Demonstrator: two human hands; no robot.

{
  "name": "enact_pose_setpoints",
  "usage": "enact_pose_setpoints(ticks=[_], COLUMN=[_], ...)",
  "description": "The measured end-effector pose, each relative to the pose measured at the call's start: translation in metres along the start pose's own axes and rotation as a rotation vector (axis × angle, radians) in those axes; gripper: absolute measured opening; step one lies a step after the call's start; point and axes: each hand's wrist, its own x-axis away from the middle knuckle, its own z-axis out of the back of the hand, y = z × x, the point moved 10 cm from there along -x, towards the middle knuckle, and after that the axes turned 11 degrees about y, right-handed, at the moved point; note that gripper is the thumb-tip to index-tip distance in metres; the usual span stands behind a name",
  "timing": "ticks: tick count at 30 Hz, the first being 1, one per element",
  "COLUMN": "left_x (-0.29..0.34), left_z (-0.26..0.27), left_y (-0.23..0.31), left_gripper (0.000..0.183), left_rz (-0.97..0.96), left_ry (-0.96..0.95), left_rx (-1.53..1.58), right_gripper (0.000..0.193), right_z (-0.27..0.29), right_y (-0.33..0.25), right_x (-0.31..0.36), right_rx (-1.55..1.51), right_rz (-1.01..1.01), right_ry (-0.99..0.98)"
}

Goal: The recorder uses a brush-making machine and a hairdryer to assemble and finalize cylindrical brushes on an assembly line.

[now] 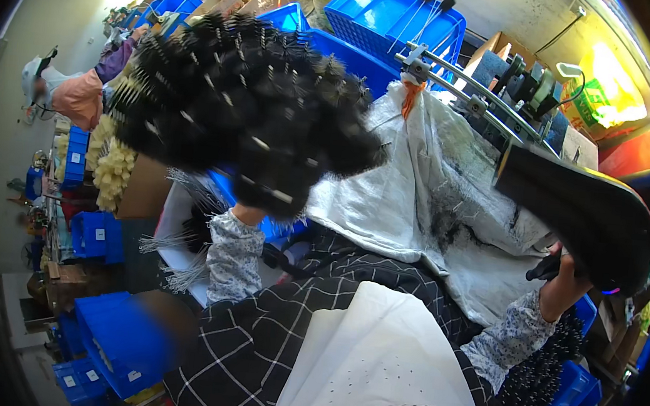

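Big bunch of black brushes (248, 111), blurry, up above our left hand (248, 214), which grips it, fingers hidden. Off to right, our right hand (565, 284) holds black dryer (584, 206), slanting, nozzle toward bunch. Pale cloth (372, 199) between.

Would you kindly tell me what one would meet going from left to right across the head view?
A co-worker's pale cap → a pale yellow bundle → a black bristly bunch → a greyish-white cloth → a black dryer-like tool.
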Motion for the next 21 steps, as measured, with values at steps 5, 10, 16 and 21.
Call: enact_pose_setpoints(ticks=[5,10,16,21], left_x=[-0.01,-0.011,-0.013,-0.001], left_z=[0.008,0.023,0.039,0.054], left_y=[-0.028,-0.046,-0.065,-0.079], left_gripper=[0.048,0.048,0.048,0.047], left_rz=[0.193,0.417,0.686,0.847], left_ry=[0.094,0.175,0.275,0.302], left_rx=[0.009,0.016,0.046,-0.027], right_gripper=[0.032,0.055,0.032,0.028], right_z=[0.02,0.029,0.024,0.014], right_y=[-0.009,0.034,-0.001,0.007], right_x=[0.01,0.006,0.0,0.001], right_rx=[0.434,-0.007,0.02,0.171], right_rz=[0.522,0.05,0.101,0.006], right_ry=[0.006,-0.007,0.143,0.033])
